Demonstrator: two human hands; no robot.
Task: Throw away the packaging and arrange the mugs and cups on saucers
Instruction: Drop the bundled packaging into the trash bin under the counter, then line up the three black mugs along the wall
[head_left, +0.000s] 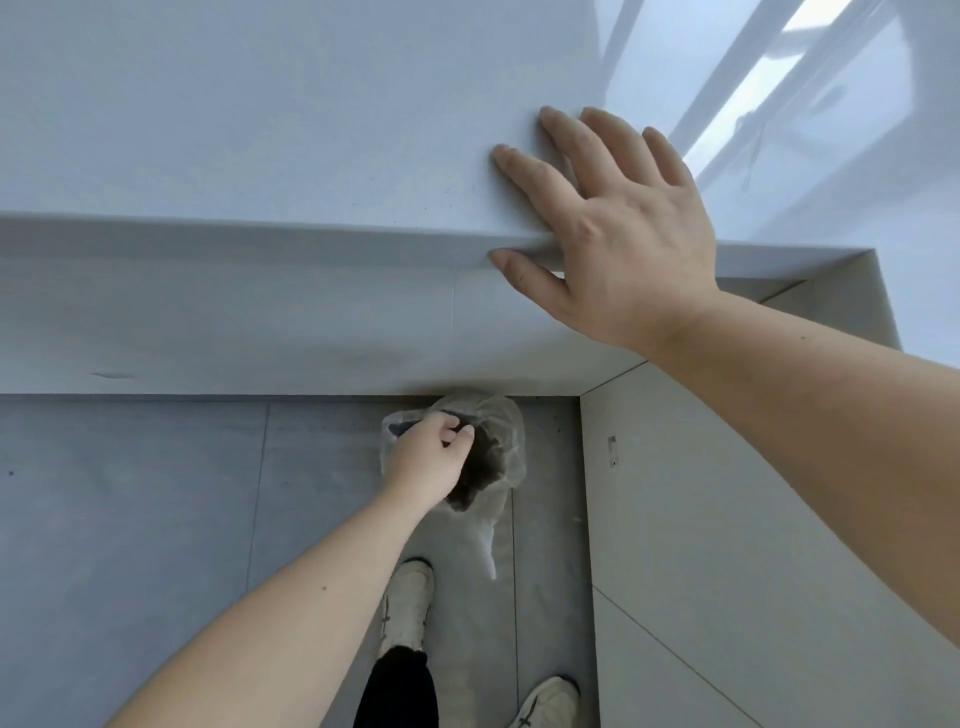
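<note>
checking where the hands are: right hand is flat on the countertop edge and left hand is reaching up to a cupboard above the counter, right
Not quite. The right hand does rest flat on the white countertop edge, but the left hand reaches down, not up: the head view shows it at the mouth of a bin lined with a clear plastic bag on the grey floor below the counter.

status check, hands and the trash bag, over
Left hand curled at trash bag mouth, grip unclear. Right hand flat on countertop edge. Nothing blocking.
</note>
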